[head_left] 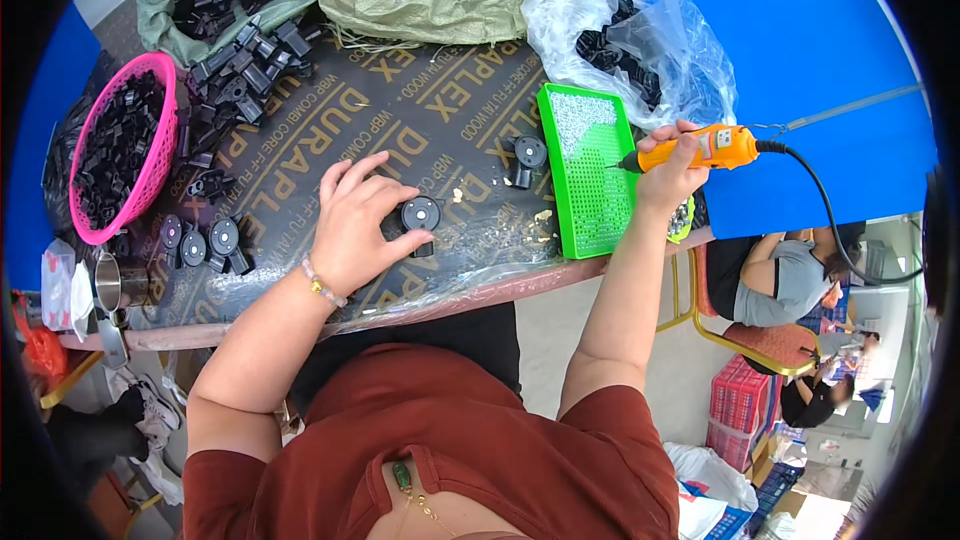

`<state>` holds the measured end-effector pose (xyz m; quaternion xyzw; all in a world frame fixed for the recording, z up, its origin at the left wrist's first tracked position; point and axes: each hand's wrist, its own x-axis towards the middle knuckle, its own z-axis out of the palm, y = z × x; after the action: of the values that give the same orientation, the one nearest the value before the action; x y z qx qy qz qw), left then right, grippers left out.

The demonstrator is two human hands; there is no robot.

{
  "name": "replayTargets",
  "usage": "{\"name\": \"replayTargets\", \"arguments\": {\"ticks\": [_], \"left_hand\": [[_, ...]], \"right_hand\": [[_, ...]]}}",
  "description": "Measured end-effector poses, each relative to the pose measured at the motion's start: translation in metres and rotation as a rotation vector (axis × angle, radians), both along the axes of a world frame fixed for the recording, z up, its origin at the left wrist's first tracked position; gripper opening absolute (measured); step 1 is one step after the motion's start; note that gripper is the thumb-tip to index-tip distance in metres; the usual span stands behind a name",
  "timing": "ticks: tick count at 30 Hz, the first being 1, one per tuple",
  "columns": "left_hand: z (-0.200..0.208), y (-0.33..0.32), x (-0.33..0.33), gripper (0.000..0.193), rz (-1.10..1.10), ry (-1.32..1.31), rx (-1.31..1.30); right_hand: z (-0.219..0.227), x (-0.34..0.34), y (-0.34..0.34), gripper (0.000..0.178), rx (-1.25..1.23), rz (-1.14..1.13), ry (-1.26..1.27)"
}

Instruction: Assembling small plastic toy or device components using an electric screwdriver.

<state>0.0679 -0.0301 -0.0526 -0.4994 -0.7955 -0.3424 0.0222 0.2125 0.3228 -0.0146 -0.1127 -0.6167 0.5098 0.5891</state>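
My left hand [358,218] rests on the table with thumb and forefinger curled around a round black plastic part [421,213]. In my right hand [672,178] is an orange electric screwdriver [722,147], lying sideways with its tip pointing left over a green tray [566,202]. Small silvery screws [582,120] are heaped at the tray's far end, and its nearer part shows a grid of holes. Another black round part [528,152] lies just left of the tray.
A pink basket [167,145] of black parts stands at left, beside a loose pile [240,75]. Open sacks [365,0] and a clear bag [690,50] line the far side. A metal cup [108,280] sits near the left edge. The screwdriver's black cord [822,195] loops right.
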Motion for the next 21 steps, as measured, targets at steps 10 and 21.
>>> {"name": "replayTargets", "arguments": {"ticks": [10,21], "left_hand": [[0.001,-0.001,0.001,0.051,-0.004,0.013,-0.023],[-0.001,0.0,0.001,0.06,0.002,0.034,0.004]], "right_hand": [[0.0,0.001,0.002,0.032,-0.024,-0.009,-0.002],[0.043,0.003,-0.067,0.064,0.001,0.216,0.149]]}}
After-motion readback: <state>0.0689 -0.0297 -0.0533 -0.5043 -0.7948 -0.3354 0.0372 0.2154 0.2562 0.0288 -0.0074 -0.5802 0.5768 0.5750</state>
